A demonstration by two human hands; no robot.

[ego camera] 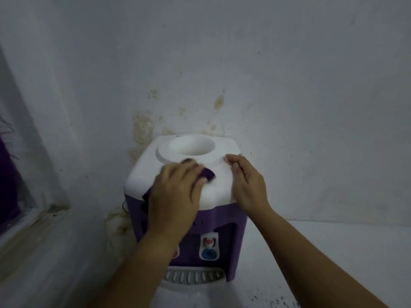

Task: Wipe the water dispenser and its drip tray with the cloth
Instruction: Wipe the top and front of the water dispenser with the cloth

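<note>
Pressing the cloth (208, 173) flat under spread fingers, the left hand (175, 192) works the dispenser (142, 174) top beside its well; the right hand (246, 181), fingers straight, steadies the right edge. The tray (193, 277) lies directly below the left hand (nearer it), probably unwiped.

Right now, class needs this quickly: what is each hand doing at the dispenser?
Left hand: pressing the purple cloth onto the water dispenser top, fingers fairly straight.
Right hand: open, holds nothing, resting on the top's right side.
</note>
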